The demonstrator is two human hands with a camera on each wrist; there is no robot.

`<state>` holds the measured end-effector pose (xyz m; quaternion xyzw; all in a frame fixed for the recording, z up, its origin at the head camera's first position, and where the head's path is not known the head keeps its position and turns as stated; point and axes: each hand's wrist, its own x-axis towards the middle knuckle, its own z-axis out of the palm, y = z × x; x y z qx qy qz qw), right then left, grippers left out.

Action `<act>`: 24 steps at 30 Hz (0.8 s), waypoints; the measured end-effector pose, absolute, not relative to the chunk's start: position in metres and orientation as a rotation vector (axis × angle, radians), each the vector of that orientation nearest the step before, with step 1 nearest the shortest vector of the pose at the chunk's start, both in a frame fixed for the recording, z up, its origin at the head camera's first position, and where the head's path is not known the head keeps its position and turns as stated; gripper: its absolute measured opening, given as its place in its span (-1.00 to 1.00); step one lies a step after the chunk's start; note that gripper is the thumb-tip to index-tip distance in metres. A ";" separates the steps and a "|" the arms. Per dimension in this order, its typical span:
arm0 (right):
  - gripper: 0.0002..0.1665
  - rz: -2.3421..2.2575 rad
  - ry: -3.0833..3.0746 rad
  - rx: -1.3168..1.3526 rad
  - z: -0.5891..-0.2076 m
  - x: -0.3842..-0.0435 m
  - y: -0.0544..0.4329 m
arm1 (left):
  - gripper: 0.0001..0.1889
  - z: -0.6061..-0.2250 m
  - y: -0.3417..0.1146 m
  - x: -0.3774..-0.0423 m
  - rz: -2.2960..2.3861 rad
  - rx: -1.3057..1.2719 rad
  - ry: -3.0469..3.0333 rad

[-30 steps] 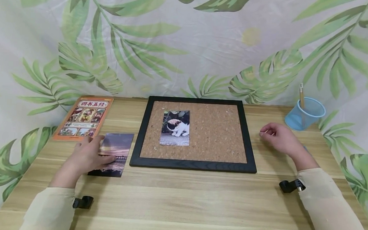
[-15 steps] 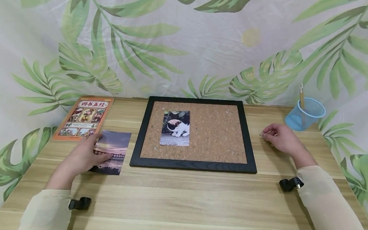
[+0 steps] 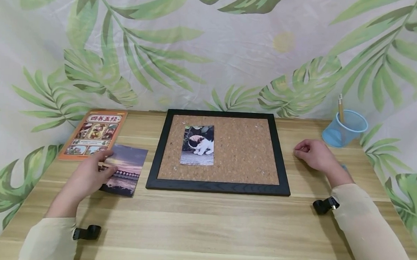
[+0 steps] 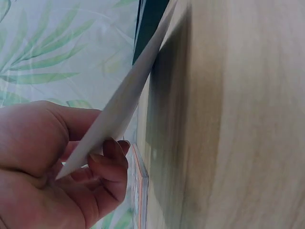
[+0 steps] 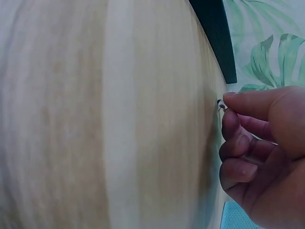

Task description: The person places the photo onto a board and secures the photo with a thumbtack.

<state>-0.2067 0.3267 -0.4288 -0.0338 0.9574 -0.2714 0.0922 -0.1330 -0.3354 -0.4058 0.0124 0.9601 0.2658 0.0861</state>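
Observation:
My left hand point(image 3: 89, 175) holds a photo print of a bridge at sunset point(image 3: 127, 171) by its left side, thumb on top and fingers beneath. In the left wrist view the photo point(image 4: 121, 102) slants above the tabletop, its pale back showing. Between thumb and forefinger, my right hand point(image 3: 315, 155) pinches a small clear pushpin point(image 5: 220, 104) just over the table, right of the board. A black-framed cork board point(image 3: 242, 151) lies in the middle, bearing a cat photo point(image 3: 197, 145) on its left half. Small clear pins point(image 3: 261, 172) sit near the board's corners.
An orange comic-style book point(image 3: 96, 131) lies at the back left, behind my left hand. At the back right stands a blue mesh pen cup point(image 3: 343, 130) with a pencil point(image 3: 341, 108). A leaf-printed cloth point(image 3: 240, 50) hangs behind the table point(image 3: 204, 230).
The left hand has closed its grip on the sunset photo, drawn it slightly left and tilted it off the table. The right hand has barely moved and keeps its pinch.

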 end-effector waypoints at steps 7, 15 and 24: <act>-0.73 -0.784 2.852 -0.100 -0.430 -0.207 0.324 | -0.42 -0.402 -0.337 -0.131 0.911 0.033 2.895; -0.77 -0.779 2.859 -0.099 -0.432 -0.208 0.322 | -0.46 -0.401 -0.337 -0.125 0.978 -0.003 2.950; -0.78 -0.779 2.868 -0.092 -0.429 -0.206 0.321 | -0.49 -0.400 -0.335 -0.124 1.089 -0.026 3.003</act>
